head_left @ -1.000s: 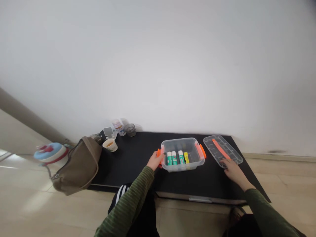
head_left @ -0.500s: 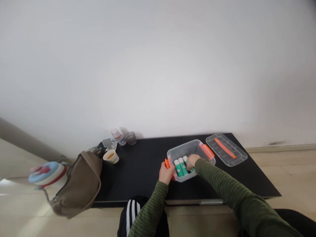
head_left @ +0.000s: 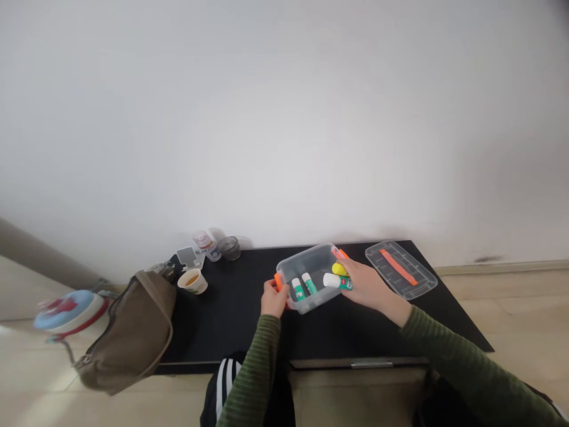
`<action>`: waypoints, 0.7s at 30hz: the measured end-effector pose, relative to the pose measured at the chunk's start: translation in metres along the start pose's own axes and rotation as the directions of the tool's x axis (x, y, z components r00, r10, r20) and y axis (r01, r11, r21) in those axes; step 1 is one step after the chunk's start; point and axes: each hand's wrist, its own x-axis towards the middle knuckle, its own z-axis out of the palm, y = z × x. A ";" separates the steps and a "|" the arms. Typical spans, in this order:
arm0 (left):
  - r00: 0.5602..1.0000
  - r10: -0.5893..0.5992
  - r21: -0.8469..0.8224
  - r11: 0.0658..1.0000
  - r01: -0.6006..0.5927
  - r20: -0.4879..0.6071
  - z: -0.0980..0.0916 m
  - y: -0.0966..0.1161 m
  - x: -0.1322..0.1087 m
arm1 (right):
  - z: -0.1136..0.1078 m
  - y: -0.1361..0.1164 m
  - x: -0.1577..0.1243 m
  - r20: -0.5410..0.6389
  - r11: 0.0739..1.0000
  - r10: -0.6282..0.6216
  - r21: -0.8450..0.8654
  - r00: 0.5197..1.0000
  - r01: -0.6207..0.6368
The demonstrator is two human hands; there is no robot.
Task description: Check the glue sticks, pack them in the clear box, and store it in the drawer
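Over a plastic box [head_left: 309, 267], left hand [head_left: 274, 299] gripping its orange latch [head_left: 278, 281], right hand [head_left: 367, 284] apparently holding two glue sticks [head_left: 338, 280]

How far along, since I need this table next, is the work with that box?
Done: the clear plastic lid is off, lying right of the clear box. In hand: the right hand holds a green glue stick and a yellow stick at the box's rim; the left hand grips its orange latch. Left: two more green glue sticks lie inside.
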 end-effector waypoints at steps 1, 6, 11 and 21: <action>0.999 0.010 0.033 0.999 -0.008 -0.038 -0.003 0.002 0.002 | -0.003 0.001 -0.008 -0.025 1.000 0.010 0.002 1.000 -0.010; 0.863 0.427 0.122 0.904 -0.409 -0.271 -0.010 0.023 -0.032 | -0.001 0.009 -0.039 -0.058 0.986 0.164 0.039 0.985 -0.162; 0.835 0.533 -0.411 0.798 -0.441 0.139 0.052 0.042 -0.123 | 0.017 0.000 -0.051 -0.067 0.874 0.313 0.412 0.947 -0.260; 0.785 0.196 -0.598 0.759 0.258 0.588 0.118 0.030 -0.128 | 0.026 0.031 -0.070 0.023 0.843 -0.002 0.538 1.000 -0.011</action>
